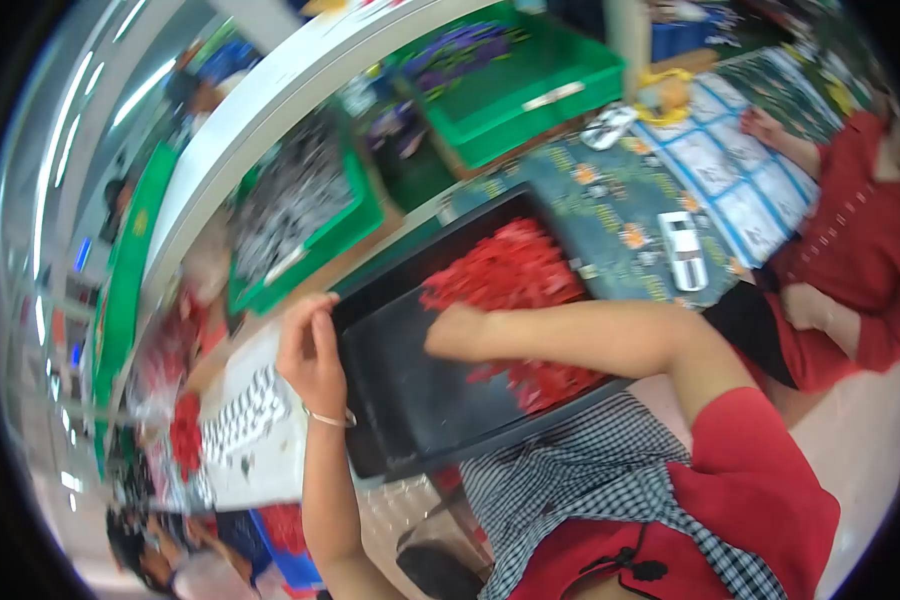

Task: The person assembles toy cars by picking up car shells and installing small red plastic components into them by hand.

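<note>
A black tray (400,455) sits tilted in front of my body, with a heap of small red pieces (505,265) along its far right side and more near its front edge. My left hand (312,350) is at the tray's left rim, fingers bent against it and thumb raised. Inside the tray, my right hand (457,333) is curled closed beside the red heap. Its fingertips point down and are hidden, so what they hold, if anything, does not show. A thin bracelet (330,417) circles my left wrist.
Green bins hold grey pieces (295,200) and purple pieces (460,55) behind the tray. A white toy car (682,250) lies on the patterned table. A co-worker in red (850,240) sits at right. Black-and-white parts (245,415) line a white surface at left.
</note>
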### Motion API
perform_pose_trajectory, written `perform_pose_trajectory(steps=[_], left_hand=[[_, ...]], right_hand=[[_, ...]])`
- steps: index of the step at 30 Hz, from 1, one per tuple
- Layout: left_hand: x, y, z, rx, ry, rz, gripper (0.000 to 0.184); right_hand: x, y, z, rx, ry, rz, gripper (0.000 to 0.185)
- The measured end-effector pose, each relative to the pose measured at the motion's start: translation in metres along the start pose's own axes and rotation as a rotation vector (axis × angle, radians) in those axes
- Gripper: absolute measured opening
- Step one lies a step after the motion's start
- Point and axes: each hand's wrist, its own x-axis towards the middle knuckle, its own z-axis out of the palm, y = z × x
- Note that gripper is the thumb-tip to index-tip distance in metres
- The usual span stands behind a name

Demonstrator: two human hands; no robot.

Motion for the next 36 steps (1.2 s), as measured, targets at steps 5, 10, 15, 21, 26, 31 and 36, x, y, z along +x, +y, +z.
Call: perform_pose_trajectory(steps=[5,10,15,21,26,31,36], left_hand=[[0.016,0.061,0.131,-0.054,-0.53,0.284,0.022],[0.002,0.082,0.279,-0.287,-1.005,0.604,0.049],[-0.018,0.101,0.359,0.165,-1.406,0.913,0.075],[-0.021,0.061,0.377,0.346,-1.245,1.154,0.04],[-0.013,0.041,0.361,-0.227,-1.023,0.368,0.055],[0.013,0.075,0.256,-1.067,-0.569,-0.523,0.047],[-0.003,0.045,0.133,-1.351,-0.265,-0.428,0.06]], right_hand=[[0.019,0.009,0.073,-0.426,0.37,-0.075,0.013],[-0.045,0.027,0.02,-0.768,0.26,0.041,0.014],[-0.085,0.026,0.013,-0.627,0.158,0.095,0.014],[-0.121,0.025,0.01,-0.389,0.07,0.083,0.015],[-0.164,0.02,0.003,-0.217,-0.022,0.083,0.016],[-0.194,0.02,-0.004,-0.023,-0.092,0.037,0.018],[-0.001,0.007,0.004,0.195,-0.177,-0.126,0.02]])
